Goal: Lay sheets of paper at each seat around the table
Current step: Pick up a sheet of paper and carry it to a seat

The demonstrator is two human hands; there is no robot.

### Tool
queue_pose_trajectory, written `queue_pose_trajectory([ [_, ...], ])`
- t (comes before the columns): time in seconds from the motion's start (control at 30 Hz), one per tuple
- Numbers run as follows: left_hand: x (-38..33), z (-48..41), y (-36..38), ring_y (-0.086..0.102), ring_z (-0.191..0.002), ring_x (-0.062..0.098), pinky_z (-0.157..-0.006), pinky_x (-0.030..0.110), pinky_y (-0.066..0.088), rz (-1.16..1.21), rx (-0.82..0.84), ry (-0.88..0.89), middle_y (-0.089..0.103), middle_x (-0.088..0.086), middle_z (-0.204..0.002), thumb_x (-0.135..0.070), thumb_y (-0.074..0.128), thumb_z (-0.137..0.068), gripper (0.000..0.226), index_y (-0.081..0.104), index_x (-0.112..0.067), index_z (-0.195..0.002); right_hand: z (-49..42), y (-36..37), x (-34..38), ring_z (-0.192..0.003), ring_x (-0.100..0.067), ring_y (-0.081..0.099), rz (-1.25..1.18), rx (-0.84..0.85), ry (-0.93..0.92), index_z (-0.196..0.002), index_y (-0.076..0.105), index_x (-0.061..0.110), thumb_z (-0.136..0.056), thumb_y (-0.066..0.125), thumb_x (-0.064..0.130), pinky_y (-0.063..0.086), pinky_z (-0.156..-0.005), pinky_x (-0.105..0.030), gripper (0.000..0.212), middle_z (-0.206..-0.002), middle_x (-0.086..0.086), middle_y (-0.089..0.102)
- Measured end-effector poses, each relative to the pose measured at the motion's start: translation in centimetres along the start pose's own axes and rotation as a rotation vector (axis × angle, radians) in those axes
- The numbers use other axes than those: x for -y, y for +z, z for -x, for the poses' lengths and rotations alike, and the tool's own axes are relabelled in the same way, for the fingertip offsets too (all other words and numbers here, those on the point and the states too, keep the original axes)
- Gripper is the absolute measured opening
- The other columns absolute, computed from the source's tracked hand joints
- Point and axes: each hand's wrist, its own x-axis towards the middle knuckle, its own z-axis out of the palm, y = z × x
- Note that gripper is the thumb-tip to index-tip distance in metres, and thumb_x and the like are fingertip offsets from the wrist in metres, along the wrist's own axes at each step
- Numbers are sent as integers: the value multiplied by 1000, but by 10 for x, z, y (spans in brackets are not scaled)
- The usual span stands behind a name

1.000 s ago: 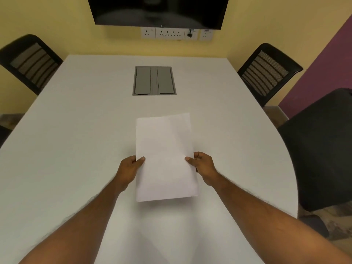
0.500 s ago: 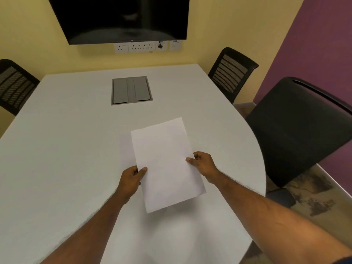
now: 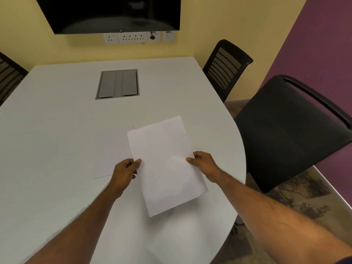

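Observation:
I hold white sheets of paper [image 3: 165, 164] just above the white table [image 3: 57, 130], tilted with the top edge leaning left. My left hand [image 3: 125, 172] pinches the left edge and my right hand [image 3: 203, 164] pinches the right edge. A single white sheet [image 3: 114, 149] lies flat on the table just left of the held paper, partly under it; its outline is faint against the tabletop.
A large black chair [image 3: 285, 130] stands close at the table's rounded right end. A mesh-backed chair [image 3: 226, 67] sits at the far right, another [image 3: 7, 77] at the far left. A grey cable box [image 3: 118, 83] is set into the table's middle. A dark screen [image 3: 114, 14] hangs on the wall.
The view has swung right toward the big black chair. The held paper has shifted right and tilted, uncovering a sheet lying flat on the table to its left.

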Motion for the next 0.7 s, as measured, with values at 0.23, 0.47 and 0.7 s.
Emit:
queue_pose_trajectory([
  [0.23,-19,-46,22,54,-67,21,-63,33,43,2,38,19,60,8,-69,-25,65,-92,28,64,1,-82,-8,-38,-5,-83,-20,69,74,-15,66,-97,69,3,-85,74,19,56,-73,-32,20,-98,-8,73],
  [0.47,-15,-60,65,49,-58,19,-63,33,45,17,58,-11,54,6,-62,-22,63,-93,32,56,-9,-65,-15,-72,-20,-84,-22,68,88,-68,115,-97,68,1,-86,73,26,54,-70,-30,28,-97,-7,73],
  [0.7,5,-68,108,47,-62,20,-65,33,46,72,-47,-121,52,6,-68,-22,58,-96,31,51,-11,-68,-38,-118,-47,-81,-21,63,160,-61,216,-96,71,5,-84,74,30,49,-73,-33,28,-96,-12,71],
])
